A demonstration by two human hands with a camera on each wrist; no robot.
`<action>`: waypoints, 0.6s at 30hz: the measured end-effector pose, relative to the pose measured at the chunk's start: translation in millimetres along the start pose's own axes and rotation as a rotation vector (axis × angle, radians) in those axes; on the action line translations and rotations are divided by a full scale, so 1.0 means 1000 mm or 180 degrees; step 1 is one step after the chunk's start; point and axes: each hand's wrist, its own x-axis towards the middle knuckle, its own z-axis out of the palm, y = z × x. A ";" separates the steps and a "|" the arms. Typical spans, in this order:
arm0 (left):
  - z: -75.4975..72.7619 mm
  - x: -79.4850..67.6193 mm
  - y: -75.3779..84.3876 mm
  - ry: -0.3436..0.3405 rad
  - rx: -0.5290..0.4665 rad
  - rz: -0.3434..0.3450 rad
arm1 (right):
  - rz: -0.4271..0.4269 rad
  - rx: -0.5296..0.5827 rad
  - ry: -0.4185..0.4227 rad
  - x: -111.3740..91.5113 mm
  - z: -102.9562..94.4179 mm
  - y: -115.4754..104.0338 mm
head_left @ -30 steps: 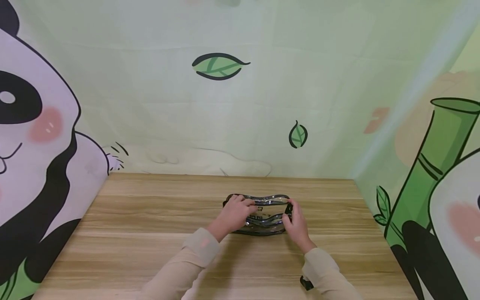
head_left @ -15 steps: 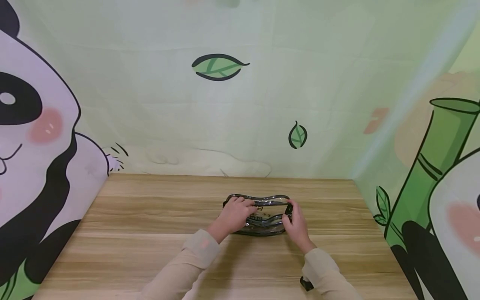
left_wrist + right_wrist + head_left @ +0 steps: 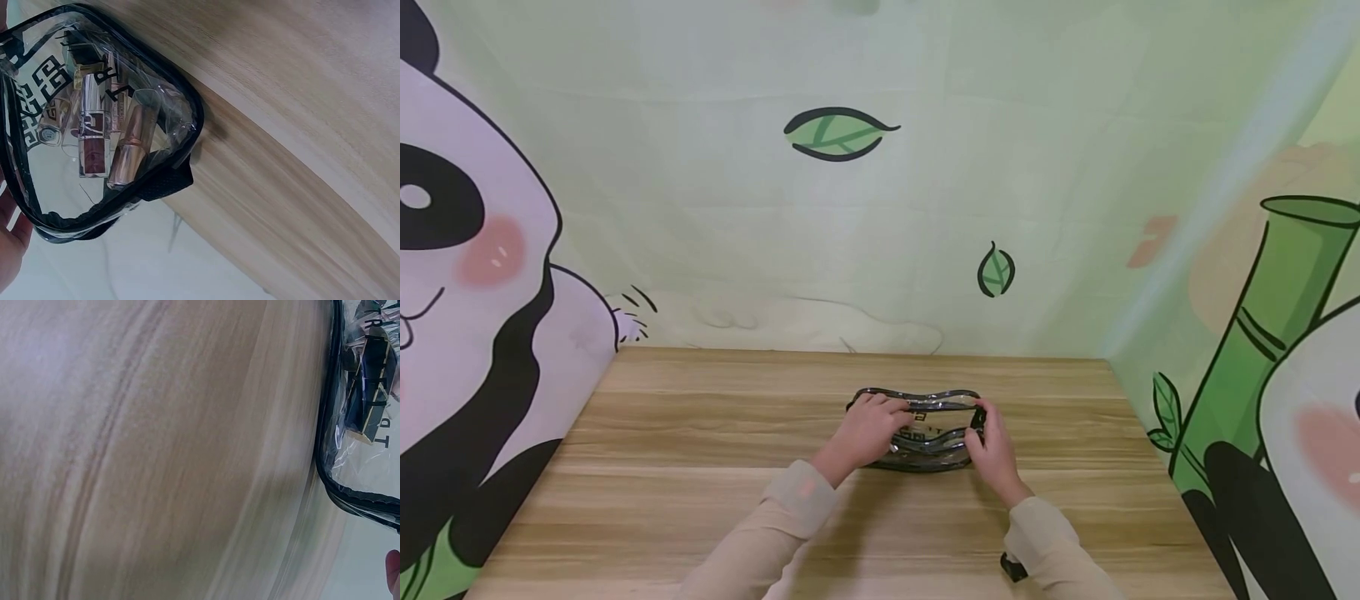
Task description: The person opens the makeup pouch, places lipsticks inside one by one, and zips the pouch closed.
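Note:
A clear cosmetic pouch (image 3: pixel 931 460) with black trim and black lettering lies on the wooden table. My left hand (image 3: pixel 867 429) lies over its left part and holds it, with the fingers reaching across the top; the thumb is hidden from above. At the other end my right hand (image 3: pixel 995 454) grips the short side between thumb and fingers. Through the plastic, the left wrist view shows a square lipstick tube (image 3: pixel 94 134) beside a rose-gold lipstick (image 3: pixel 132 147). A dark gold-edged tube (image 3: pixel 369 387) shows inside in the right wrist view.
The wooden table (image 3: pixel 700 450) ends at a printed cloth backdrop (image 3: pixel 880 208) with leaves, pandas and bamboo. Below the right cuff is a small black object (image 3: pixel 1013 568). A black fabric tab (image 3: pixel 165 182) juts from the pouch's edge.

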 end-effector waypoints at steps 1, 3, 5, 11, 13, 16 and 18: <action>0.000 -0.001 -0.001 0.0024 -0.0015 -0.0003 | 0.0012 0.0011 -0.0012 0.000 0.000 0.000; 0.001 -0.002 -0.002 0.0078 -0.0036 -0.0013 | 0.0044 0.0012 -0.0023 0.001 -0.001 -0.001; 0.001 -0.003 -0.003 0.0181 -0.0046 -0.0010 | 0.0069 -0.0026 -0.0027 0.001 -0.003 -0.001; 0.003 -0.007 -0.007 0.0420 -0.0179 -0.0014 | 0.0152 -0.0165 -0.0008 0.004 -0.006 -0.003; 0.004 -0.009 -0.008 0.0327 -0.0218 -0.0052 | 0.0168 -0.0182 -0.0007 0.004 -0.007 -0.004; 0.005 -0.010 -0.009 0.0112 -0.0272 -0.0127 | 0.0156 -0.0197 -0.0014 0.005 -0.008 -0.005; 0.005 -0.010 -0.010 0.0009 -0.0313 -0.0169 | 0.0145 -0.0183 -0.0024 0.005 -0.009 -0.005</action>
